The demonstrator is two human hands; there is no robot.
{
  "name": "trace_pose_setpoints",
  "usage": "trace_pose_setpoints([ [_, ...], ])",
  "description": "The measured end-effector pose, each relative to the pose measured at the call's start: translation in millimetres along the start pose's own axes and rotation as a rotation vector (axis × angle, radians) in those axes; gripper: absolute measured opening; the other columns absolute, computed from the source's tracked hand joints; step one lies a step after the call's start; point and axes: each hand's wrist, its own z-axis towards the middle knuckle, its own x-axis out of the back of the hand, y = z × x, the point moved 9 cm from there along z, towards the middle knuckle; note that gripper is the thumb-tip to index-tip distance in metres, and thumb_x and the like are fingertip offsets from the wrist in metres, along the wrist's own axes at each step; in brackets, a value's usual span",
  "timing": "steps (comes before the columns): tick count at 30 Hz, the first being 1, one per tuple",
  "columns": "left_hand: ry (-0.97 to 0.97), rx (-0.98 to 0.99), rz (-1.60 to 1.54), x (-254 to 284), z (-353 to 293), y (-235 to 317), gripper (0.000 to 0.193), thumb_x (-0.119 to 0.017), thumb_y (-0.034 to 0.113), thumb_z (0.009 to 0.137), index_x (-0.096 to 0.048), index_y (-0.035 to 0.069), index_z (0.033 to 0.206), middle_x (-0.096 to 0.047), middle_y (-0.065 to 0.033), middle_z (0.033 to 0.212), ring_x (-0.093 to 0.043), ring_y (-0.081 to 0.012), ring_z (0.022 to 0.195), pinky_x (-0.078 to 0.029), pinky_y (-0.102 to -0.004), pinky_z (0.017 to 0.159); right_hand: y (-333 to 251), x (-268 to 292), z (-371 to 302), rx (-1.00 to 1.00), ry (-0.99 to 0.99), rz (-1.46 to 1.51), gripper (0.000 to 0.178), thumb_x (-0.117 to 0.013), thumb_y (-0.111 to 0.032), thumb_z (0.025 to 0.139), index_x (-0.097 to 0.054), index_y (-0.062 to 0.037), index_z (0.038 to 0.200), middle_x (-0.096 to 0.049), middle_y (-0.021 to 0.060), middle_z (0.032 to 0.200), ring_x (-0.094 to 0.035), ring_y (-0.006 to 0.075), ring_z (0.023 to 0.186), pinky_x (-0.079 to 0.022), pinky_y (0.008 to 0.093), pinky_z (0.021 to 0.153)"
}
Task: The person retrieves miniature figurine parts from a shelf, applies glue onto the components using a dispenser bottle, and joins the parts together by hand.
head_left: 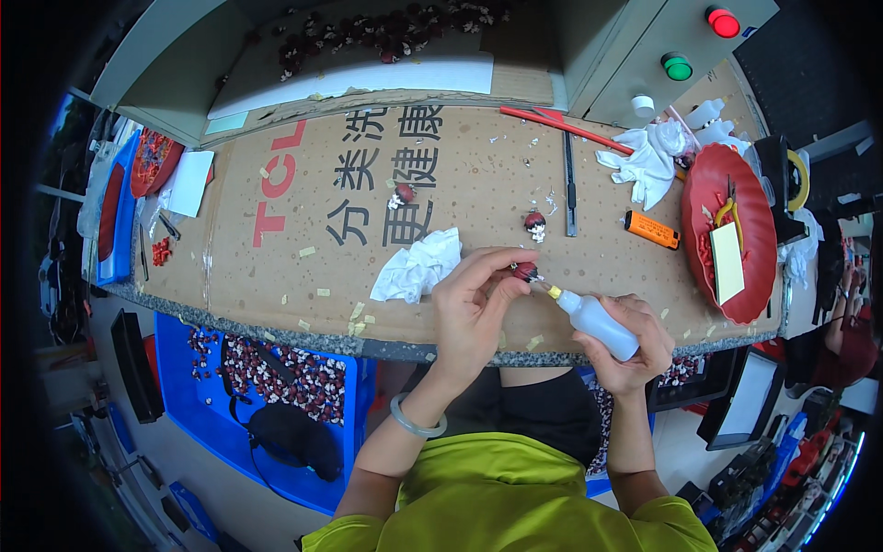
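- Pinching a small dark-red piece (525, 271), the left hand (474, 299) sat just left of the bottle (600, 325), its thumb and fingers closed on the piece.
- The right hand (636, 340) wrapped its fingers around the bottle, a pale squeeze type whose yellow collar (555, 293) pointed at the piece (whether the tip touched it, I could not tell).
- Both hands were raised at the near edge of the table (322, 340), which was covered with printed cardboard (303, 198).
- Left of the bottle, past the left hand, lay a crumpled white tissue (418, 267).
- Beyond the bottle and slightly left lay a loose red-and-white piece (534, 224); farther left was a second loose piece (401, 195).
- Beyond the bottle lay a narrow black tool (570, 189), with a red rod (589, 132) farther off.
- Right of the bottle and farther away lay an orange tool (652, 230), then a scalloped red dish (696, 198) holding yellow-handled pliers (729, 216), a yellow pad (728, 265) and small red bits.
- Far beyond the bottle, to the left, dark-red and white pieces (391, 37) were heaped inside a cabinet (175, 101).
- Below and left of the bottle, under the table's edge, a blue bin (212, 442) held many similar pieces and a black item (292, 440).
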Motion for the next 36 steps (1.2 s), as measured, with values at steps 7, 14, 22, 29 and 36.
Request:
trace_pose_setpoints([
  [7,-0.011,0.005,-0.028,-1.4,0.0,0.3,0.025,-0.06,-0.005,0.087,-0.063,-0.004,0.112,-0.061,-0.0109,0.108,-0.063,-0.0131,0.087,-0.051,-0.0228,0.077,-2.0,1.5,0.4,0.001,0.015,0.001,0.04,-0.083,-0.004,0.063,-0.064,0.0096,0.096,-0.065,0.0187,0.078,-0.063,0.0241,0.063,-0.051,0.0308,0.057],
  [14,-0.002,0.006,-0.007,0.9,-0.7,0.1,0.024,-0.06,-0.005,0.087,-0.064,-0.003,0.111,-0.061,-0.0102,0.107,-0.063,-0.0122,0.086,-0.051,-0.0222,0.076,-3.8,1.2,1.1,-0.006,0.015,-0.008,0.04,-0.084,-0.005,0.063,-0.065,0.0091,0.095,-0.064,0.0173,0.075,-0.062,0.0232,0.06,-0.05,0.0294,0.055],
  [22,-0.005,0.006,-0.026,-1.2,0.0,-0.2,0.024,-0.06,-0.006,0.087,-0.064,-0.003,0.111,-0.061,-0.0099,0.106,-0.062,-0.0118,0.086,-0.05,-0.022,0.076,-5.0,2.3,1.8,0.0,0.019,-0.025,0.04,-0.085,-0.006,0.063,-0.065,0.009,0.095,-0.064,0.0167,0.074,-0.062,0.0231,0.06,-0.05,0.0296,0.055],
  [29,-0.007,0.008,-0.025,-1.3,-0.2,0.4,0.024,-0.06,-0.005,0.087,-0.064,-0.003,0.11,-0.061,-0.0094,0.104,-0.061,-0.0117,0.087,-0.05,-0.0219,0.076,-5.4,1.7,2.1,0.008,0.018,-0.025,0.041,-0.085,-0.007,0.063,-0.065,0.0098,0.095,-0.064,0.0168,0.075,-0.062,0.0235,0.06,-0.051,0.0302,0.056],
  [36,-0.013,0.021,-0.04,-1.5,-0.4,-0.3,0.024,-0.062,-0.002,0.087,-0.064,-0.004,0.11,-0.062,-0.0084,0.107,-0.06,-0.0096,0.087,-0.049,-0.0213,0.079,-5.5,0.3,2.3,0.009,0.016,-0.027,0.04,-0.084,-0.007,0.064,-0.065,0.01,0.095,-0.064,0.0169,0.075,-0.062,0.0235,0.061,-0.051,0.0301,0.056],
])
